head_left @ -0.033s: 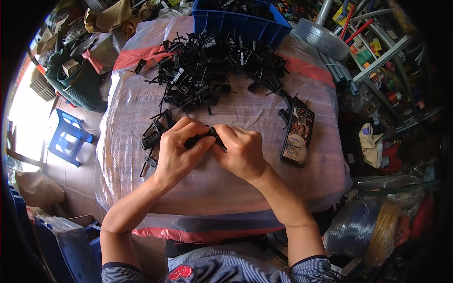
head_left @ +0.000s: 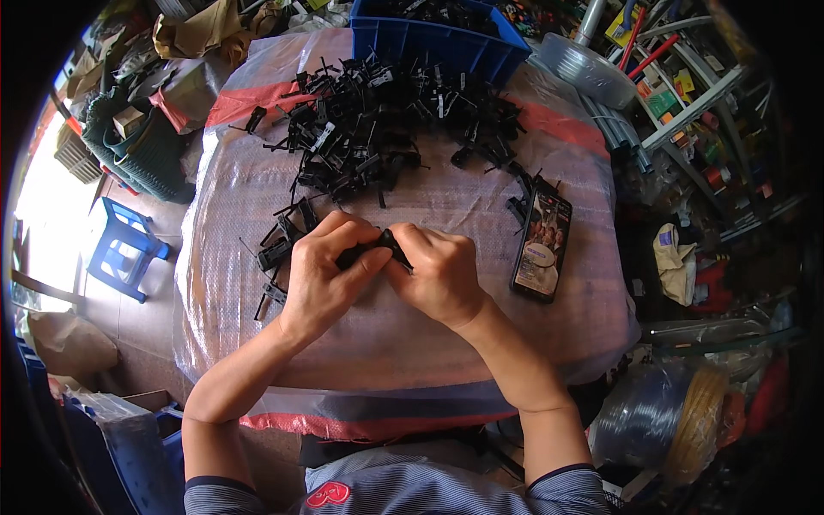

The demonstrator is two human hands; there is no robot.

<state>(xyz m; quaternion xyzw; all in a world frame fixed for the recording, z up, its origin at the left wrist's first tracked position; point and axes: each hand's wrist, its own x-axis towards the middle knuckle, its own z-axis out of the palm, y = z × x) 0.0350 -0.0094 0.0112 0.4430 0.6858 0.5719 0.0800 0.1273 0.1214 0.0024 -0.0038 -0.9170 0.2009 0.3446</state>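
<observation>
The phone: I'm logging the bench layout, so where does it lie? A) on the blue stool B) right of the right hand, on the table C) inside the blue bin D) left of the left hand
B: the phone lies flat, screen lit, on the wrapped table just right of the right hand, apart from it.

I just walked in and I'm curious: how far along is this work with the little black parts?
Done: hard to tell; a few black pieces lie apart beside the left hand, but whether finished is unclear. In hand: both the left and the right hand pinch one black part between them. Left: a big heap of black parts on the wrapped table, more in the blue bin.
</observation>
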